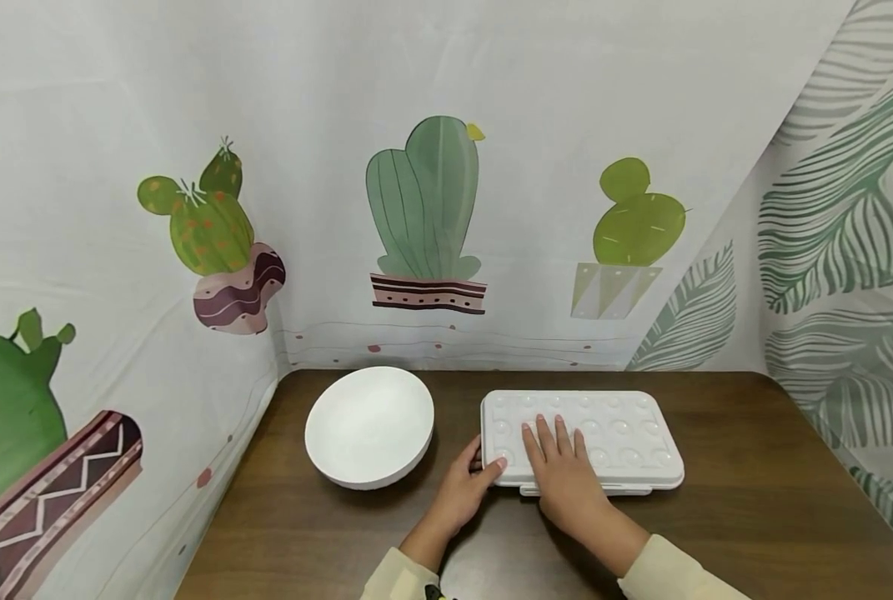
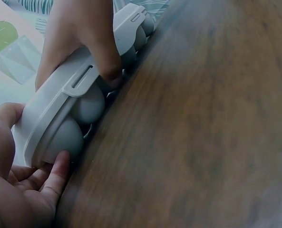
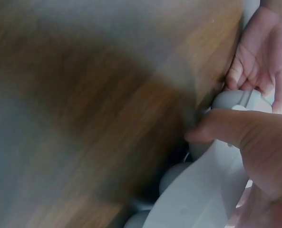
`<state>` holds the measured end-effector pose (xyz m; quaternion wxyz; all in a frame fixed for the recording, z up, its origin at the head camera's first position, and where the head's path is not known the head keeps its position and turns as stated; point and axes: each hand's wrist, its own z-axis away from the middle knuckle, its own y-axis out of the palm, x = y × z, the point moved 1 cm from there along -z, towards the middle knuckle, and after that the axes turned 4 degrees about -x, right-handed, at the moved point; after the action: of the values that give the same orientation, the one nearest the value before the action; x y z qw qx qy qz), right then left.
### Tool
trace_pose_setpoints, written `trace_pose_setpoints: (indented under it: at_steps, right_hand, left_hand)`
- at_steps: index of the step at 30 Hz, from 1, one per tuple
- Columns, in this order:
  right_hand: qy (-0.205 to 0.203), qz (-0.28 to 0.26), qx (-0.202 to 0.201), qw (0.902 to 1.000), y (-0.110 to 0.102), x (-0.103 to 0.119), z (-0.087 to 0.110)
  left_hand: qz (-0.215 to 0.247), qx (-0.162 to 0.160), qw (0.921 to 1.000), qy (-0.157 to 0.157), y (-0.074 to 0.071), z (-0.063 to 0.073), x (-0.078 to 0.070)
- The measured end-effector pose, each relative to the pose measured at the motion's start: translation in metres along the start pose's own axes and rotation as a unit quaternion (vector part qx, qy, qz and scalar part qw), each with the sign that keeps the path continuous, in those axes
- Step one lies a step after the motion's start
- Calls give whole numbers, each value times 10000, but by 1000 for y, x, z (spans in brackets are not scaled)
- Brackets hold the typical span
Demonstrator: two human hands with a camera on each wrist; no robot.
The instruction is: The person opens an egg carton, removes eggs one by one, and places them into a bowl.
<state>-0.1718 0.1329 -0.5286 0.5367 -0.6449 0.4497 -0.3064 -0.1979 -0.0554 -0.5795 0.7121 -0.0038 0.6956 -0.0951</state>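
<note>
A white lidded egg tray [image 1: 626, 429] with rows of round dimples lies on the table. My left hand [image 1: 463, 487] grips its left end, thumb over the lid's corner. In the left wrist view, the left fingers [image 2: 60, 171] curl under a rounded cup at that end. My right hand [image 1: 569, 483] spreads its fingers over the lid's left half. Its thumb [image 2: 111, 73] bends down over the front edge, between the two clasps, to the cups beneath. The near clasp [image 2: 80, 80] lies against the tray's front. Whatever the tray contains is hidden by its lid.
A wide white bowl [image 1: 369, 427] stands left of the tray on the dark wooden table [image 1: 281, 533]. Behind the table hangs a pale cloth [image 1: 303, 83] printed with cacti and leaves.
</note>
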Motion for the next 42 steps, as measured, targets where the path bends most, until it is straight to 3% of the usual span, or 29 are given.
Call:
trace_pose_setpoints:
  at_steps: [13, 42]
  right_hand:
    - [-64, -576, 157, 9982, -11, -14, 6]
    - [65, -625, -580, 9963, -10, -43, 32]
  left_hand:
    - [-57, -21, 10000, 42, 1, 0, 1]
    - [-37, -54, 10000, 19, 2, 1, 0]
